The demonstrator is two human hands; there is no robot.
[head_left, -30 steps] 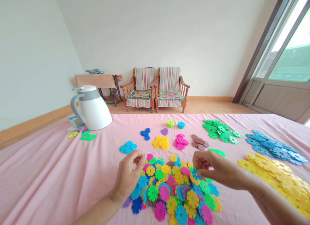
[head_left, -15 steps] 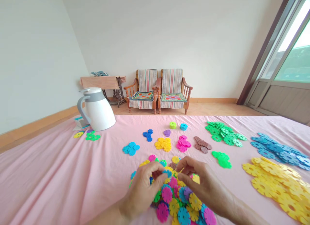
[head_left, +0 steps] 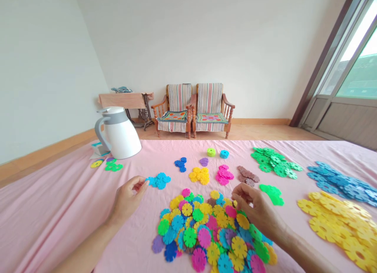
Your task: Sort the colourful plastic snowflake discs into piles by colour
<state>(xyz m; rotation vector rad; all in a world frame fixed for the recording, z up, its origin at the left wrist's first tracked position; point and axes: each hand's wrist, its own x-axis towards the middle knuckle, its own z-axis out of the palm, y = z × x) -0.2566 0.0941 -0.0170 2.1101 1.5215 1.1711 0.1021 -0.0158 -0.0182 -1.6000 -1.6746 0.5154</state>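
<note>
Thumb and fingers of my left hand [head_left: 129, 196] pinch a light-blue disc [head_left: 149, 181] at the left edge of the light-blue cluster [head_left: 161, 180]. My right hand [head_left: 255, 206] is over the right side of the mixed pile [head_left: 198, 215] of notched plastic discs, its fingers closed around a small yellow piece [head_left: 235, 203], mostly hidden. Beyond the pile lie a yellow cluster [head_left: 199, 175], a pink cluster [head_left: 224, 175], a brown cluster [head_left: 247, 175] and a dark-blue cluster [head_left: 180, 164].
A white jug [head_left: 122, 137] stands at the back left of the pink cloth [head_left: 73, 210]. On the right lie large yellow [head_left: 338, 222], blue [head_left: 338, 180] and green [head_left: 273, 161] heaps. Two chairs [head_left: 209, 108] stand beyond.
My left hand has moved left and away from the pile with the light-blue disc, to its cluster. My right hand has shifted slightly right, uncovering the middle of the pile.
</note>
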